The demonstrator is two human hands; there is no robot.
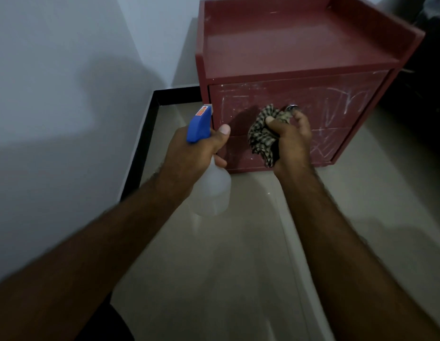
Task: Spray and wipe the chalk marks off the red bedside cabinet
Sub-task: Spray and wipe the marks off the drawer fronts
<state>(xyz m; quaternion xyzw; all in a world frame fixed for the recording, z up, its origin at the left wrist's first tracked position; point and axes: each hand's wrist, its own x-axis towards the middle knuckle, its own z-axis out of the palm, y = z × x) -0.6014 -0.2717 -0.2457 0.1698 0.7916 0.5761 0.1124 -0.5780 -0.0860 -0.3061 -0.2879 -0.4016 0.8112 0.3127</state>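
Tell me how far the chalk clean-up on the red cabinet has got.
Done: little; only the patch of the upper drawer left of the knob looks fainter than the rest. In hand: the left hand holds the spray bottle pointed at the cabinet; the right hand holds a bunched checked cloth at that drawer. Left: heavy chalk marks across the right of both drawer fronts.

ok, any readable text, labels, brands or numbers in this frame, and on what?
Nothing legible.
On the spray bottle nozzle: a sticker, red with yellow print, too small and blurred to read.
On the red cabinet drawer fronts: chalk marks, scribbles only, no letters or digits I can make out.
On the checked cloth: none.
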